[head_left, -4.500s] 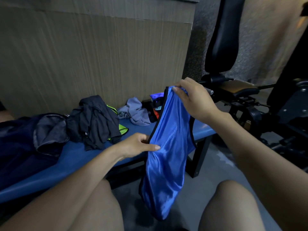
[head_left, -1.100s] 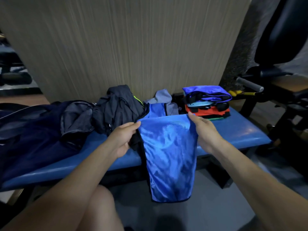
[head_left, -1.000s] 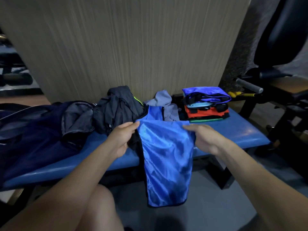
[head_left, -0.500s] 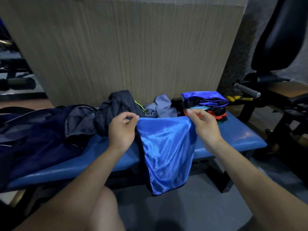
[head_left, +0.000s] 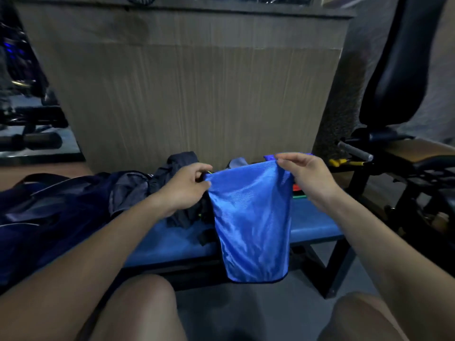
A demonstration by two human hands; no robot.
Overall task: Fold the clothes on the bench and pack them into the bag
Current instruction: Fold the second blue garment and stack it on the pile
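Above the bench (head_left: 312, 228), your left hand (head_left: 183, 188) and right hand (head_left: 309, 177) each pinch a top corner of the blue garment (head_left: 251, 222), which hangs free in front of you. It looks slick; loosen either pinch and it could slide to the floor. Swing it carelessly and you may drag the dark clothes (head_left: 177, 173) beside the bag (head_left: 49, 200).

No readable text, labels or numbers anywhere.
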